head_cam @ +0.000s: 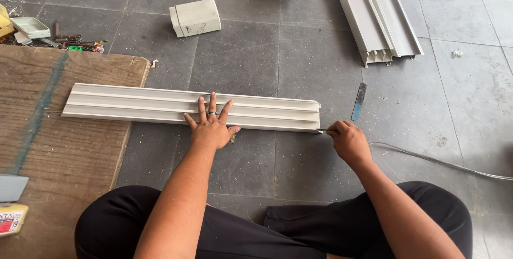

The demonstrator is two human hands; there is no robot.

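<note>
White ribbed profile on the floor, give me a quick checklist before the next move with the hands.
1. Left hand flat on the white profile: ok.
2. Right hand at the profile's right end: ok.
3. Thin tool in the right hand meets that end: cannot tell.
4. Profile's left part rests on the wooden board: ok.
5. Flat blade on the floor, apart from the hands: ok.

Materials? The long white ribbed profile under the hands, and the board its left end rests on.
Long white ribbed profile: looks like painted or coated extruded aluminium, maybe PVC; smooth matte white, straight ribs, thin walls at the cut end. Left hand presses flat on it; right hand pinches a small tool at its end. Brown flat board: bare wood or plywood, visible grain, worn, blue streak.
</note>
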